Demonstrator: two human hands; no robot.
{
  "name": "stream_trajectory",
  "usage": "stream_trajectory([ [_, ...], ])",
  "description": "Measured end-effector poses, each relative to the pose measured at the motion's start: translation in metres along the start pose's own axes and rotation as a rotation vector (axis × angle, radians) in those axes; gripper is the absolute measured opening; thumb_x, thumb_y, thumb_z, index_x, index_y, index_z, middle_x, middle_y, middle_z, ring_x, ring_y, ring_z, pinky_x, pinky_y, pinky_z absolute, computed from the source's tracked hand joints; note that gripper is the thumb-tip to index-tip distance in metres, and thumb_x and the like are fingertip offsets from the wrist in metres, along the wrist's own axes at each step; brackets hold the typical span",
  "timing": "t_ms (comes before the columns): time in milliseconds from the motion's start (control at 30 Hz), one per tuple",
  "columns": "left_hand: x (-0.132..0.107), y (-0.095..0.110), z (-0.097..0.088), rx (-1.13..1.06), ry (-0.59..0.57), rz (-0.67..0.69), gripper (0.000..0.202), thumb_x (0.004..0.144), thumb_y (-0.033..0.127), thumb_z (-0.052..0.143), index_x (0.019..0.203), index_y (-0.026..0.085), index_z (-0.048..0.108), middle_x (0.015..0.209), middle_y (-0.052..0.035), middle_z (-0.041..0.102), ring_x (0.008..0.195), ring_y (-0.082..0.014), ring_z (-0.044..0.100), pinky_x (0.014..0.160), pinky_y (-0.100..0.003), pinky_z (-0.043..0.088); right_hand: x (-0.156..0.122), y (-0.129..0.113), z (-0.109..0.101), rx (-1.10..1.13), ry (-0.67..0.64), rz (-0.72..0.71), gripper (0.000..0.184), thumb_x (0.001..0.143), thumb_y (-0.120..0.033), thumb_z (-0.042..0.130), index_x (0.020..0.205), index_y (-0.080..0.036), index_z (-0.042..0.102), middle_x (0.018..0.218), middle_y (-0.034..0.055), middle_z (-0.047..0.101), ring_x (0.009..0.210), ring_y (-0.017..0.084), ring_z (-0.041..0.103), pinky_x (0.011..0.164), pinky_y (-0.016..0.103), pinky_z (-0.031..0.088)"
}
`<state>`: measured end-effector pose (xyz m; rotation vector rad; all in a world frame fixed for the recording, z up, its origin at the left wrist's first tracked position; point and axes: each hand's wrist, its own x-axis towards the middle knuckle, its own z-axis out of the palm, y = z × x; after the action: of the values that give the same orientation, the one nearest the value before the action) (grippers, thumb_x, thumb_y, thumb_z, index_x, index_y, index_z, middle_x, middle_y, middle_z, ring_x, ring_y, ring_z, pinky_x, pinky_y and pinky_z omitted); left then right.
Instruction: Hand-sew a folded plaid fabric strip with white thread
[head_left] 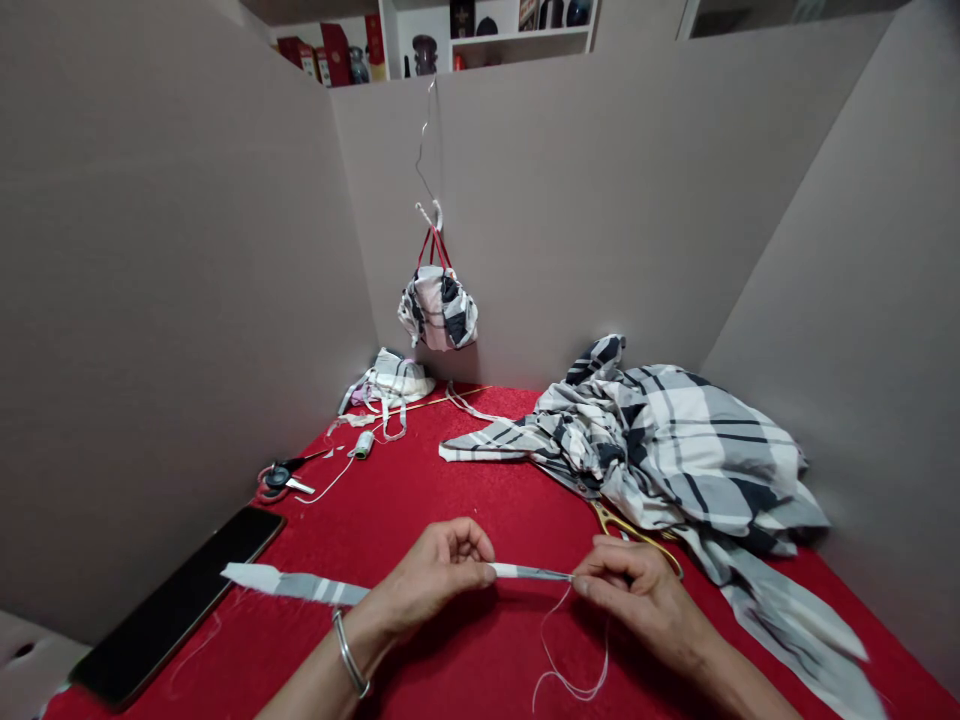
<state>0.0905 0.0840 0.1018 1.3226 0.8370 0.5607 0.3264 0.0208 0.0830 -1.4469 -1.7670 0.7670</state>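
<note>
Between my two hands a narrow grey-and-white fabric strip (531, 572) is stretched taut, folded thin. My left hand (439, 570) pinches it between thumb and fingers, and the strip's loose, wider tail (300, 585) passes behind that hand and lies to the left. At the strip's right end, the thumb and fingertips of my right hand (637, 590) are closed on it. White thread (551, 655) hangs in a loop from near the right fingertips. Whether those fingers also hold a needle is hidden.
Crumpled plaid cloth (697, 440) fills the right side, partly over gold-handled scissors (637, 535). To the left lie a black phone (180, 600), small scissors (277, 480) and a thread spool (364, 445). Behind, a plaid pouch (437, 308) hangs against the grey partition (562, 200).
</note>
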Motion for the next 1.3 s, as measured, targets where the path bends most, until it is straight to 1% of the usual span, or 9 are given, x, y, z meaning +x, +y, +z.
stream_trajectory([
  [133, 0.004, -0.009, 0.0, 0.056, 0.044, 0.011, 0.021, 0.064, 0.026, 0.065, 0.072, 0.013, 0.052, 0.058, 0.0049, 0.046, 0.053, -0.007, 0.036, 0.051, -0.019, 0.026, 0.001, 0.0, 0.002, 0.01, -0.013, 0.002, 0.024, 0.076, -0.031, 0.055, 0.06, -0.017, 0.066, 0.054, -0.0016, 0.046, 0.052, 0.013, 0.04, 0.052, 0.025, 0.029],
  [300, 0.005, -0.018, -0.001, 0.207, -0.001, 0.079, 0.019, 0.074, 0.03, 0.056, 0.082, 0.013, 0.052, 0.062, 0.0052, 0.042, 0.056, -0.0084, 0.034, 0.053, -0.021, 0.026, 0.001, -0.001, 0.005, 0.023, -0.017, -0.013, 0.024, 0.076, -0.03, 0.054, 0.059, -0.016, 0.065, 0.055, -0.0007, 0.048, 0.054, 0.013, 0.042, 0.053, 0.025, 0.031],
  [433, 0.0, -0.014, -0.001, 0.444, -0.012, 0.093, 0.013, 0.081, 0.027, 0.048, 0.078, 0.014, 0.052, 0.064, 0.0036, 0.044, 0.06, -0.0099, 0.035, 0.056, -0.021, 0.028, 0.0, -0.003, 0.006, 0.054, -0.014, 0.007, 0.025, 0.075, -0.029, 0.054, 0.057, -0.016, 0.063, 0.053, -0.0014, 0.047, 0.053, 0.013, 0.041, 0.052, 0.025, 0.029],
  [567, -0.003, -0.01, -0.002, 0.506, -0.014, 0.104, 0.011, 0.081, 0.024, 0.046, 0.075, 0.016, 0.05, 0.066, 0.0028, 0.047, 0.062, -0.0106, 0.038, 0.057, -0.021, 0.029, 0.0, -0.004, 0.007, 0.084, -0.008, 0.027, 0.024, 0.075, -0.03, 0.055, 0.056, -0.016, 0.063, 0.053, -0.0022, 0.045, 0.052, 0.012, 0.039, 0.051, 0.024, 0.029],
  [700, -0.002, -0.013, -0.002, 0.46, -0.028, 0.101, 0.008, 0.079, 0.021, 0.045, 0.075, 0.016, 0.05, 0.069, 0.001, 0.051, 0.064, -0.0112, 0.042, 0.059, -0.021, 0.031, -0.001, -0.005, 0.008, 0.079, -0.015, 0.027, 0.024, 0.074, -0.03, 0.056, 0.056, -0.016, 0.064, 0.052, -0.0028, 0.043, 0.051, 0.012, 0.038, 0.05, 0.024, 0.028],
  [900, 0.002, -0.013, -0.002, 0.128, -0.079, 0.111, 0.007, 0.067, 0.017, 0.05, 0.074, 0.016, 0.048, 0.063, 0.0031, 0.051, 0.06, -0.0099, 0.044, 0.059, -0.021, 0.032, -0.001, -0.005, 0.006, 0.107, -0.026, 0.068, 0.025, 0.073, -0.032, 0.055, 0.056, -0.016, 0.063, 0.053, -0.002, 0.045, 0.052, 0.012, 0.04, 0.051, 0.024, 0.03],
  [1067, 0.002, -0.008, -0.001, 0.173, -0.027, 0.044, 0.019, 0.064, 0.018, 0.044, 0.068, 0.012, 0.061, 0.063, -0.0013, 0.058, 0.061, -0.0112, 0.049, 0.06, -0.023, 0.035, 0.0, -0.005, 0.004, 0.151, -0.019, 0.107, 0.025, 0.072, -0.034, 0.056, 0.056, -0.016, 0.062, 0.055, -0.0008, 0.049, 0.054, 0.014, 0.044, 0.052, 0.025, 0.033],
  [1200, 0.0, -0.01, 0.004, 0.103, 0.043, -0.05, 0.015, 0.058, 0.02, 0.055, 0.071, 0.013, 0.058, 0.055, 0.0027, 0.052, 0.049, -0.0087, 0.043, 0.049, -0.021, 0.031, 0.0, -0.006, 0.003, 0.17, -0.02, 0.123, 0.025, 0.071, -0.035, 0.056, 0.055, -0.016, 0.061, 0.054, -0.0015, 0.048, 0.053, 0.013, 0.042, 0.051, 0.025, 0.032],
  [1300, 0.0, -0.013, 0.009, 0.15, 0.094, 0.01, 0.016, 0.056, 0.016, 0.064, 0.07, 0.013, 0.056, 0.053, 0.0062, 0.047, 0.048, -0.0065, 0.038, 0.047, -0.019, 0.028, -0.001, -0.006, 0.003, 0.173, -0.015, 0.128, 0.025, 0.071, -0.034, 0.057, 0.055, -0.016, 0.061, 0.054, -0.0019, 0.046, 0.052, 0.012, 0.04, 0.051, 0.024, 0.031],
])
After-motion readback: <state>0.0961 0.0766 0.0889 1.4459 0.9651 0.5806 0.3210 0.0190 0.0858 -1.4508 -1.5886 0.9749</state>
